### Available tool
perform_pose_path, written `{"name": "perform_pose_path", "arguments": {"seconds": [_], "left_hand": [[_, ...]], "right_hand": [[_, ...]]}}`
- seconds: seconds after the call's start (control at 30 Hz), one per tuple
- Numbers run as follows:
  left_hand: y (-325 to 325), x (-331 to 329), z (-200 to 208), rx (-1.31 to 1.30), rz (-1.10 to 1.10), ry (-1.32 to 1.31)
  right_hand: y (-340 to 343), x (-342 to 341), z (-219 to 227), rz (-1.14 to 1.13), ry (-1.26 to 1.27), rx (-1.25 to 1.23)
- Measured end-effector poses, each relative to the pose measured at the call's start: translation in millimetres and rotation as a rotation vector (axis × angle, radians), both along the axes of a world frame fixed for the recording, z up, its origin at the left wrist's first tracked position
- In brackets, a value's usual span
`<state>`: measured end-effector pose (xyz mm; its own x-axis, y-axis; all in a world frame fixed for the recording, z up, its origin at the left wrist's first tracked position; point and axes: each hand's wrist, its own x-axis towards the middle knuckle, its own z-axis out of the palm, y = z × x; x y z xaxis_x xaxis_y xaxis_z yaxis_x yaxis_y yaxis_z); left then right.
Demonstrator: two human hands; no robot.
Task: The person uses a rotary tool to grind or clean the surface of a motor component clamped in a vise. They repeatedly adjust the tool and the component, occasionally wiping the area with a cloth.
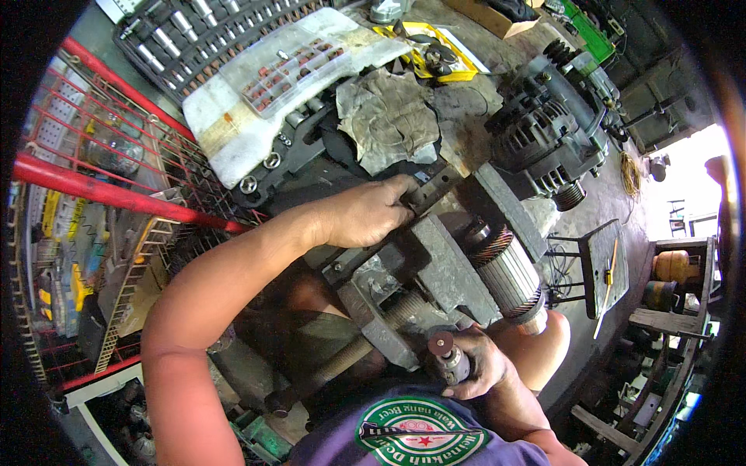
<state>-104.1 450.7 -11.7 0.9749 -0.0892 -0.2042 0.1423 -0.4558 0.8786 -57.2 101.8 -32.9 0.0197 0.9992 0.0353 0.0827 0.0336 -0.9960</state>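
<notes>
My right hand (483, 363) is wrapped round a small rotary tool (453, 368), with a thin reddish-brown disc (440, 343) at its tip. Just in front, a heavy grey bench vise (447, 268) has a motor armature (507, 273) between its jaws. The armature shows copper windings and a ribbed steel core, and its lower end points toward my right knee. My left hand (371, 213) lies at the vise's far left side, fingers curled against a dark metal bar with holes (437, 188). Whatever those fingertips grip is hidden.
An alternator (544, 140) stands beyond the vise. Behind my left hand lie a crumpled grey cloth (386, 120), a clear compartment box (295, 76) and a socket set (186, 31). A red wire rack (116, 194) stands left, a small stool (604, 268) right.
</notes>
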Motion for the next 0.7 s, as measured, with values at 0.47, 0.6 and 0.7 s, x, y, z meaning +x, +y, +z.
{"name": "perform_pose_path", "arguments": {"seconds": [0.47, 0.6, 0.7], "left_hand": [[11, -13, 28, 0.35, -0.095, 0.004], [4, -26, 17, 0.436, -0.065, -0.092], [4, -31, 13, 0.551, -0.06, -0.081]], "right_hand": [[-8, -10, 7, -0.043, -0.037, -0.077], [-8, -8, 8, -0.032, -0.06, -0.087], [-8, -10, 7, -0.055, -0.092, -0.074]]}}
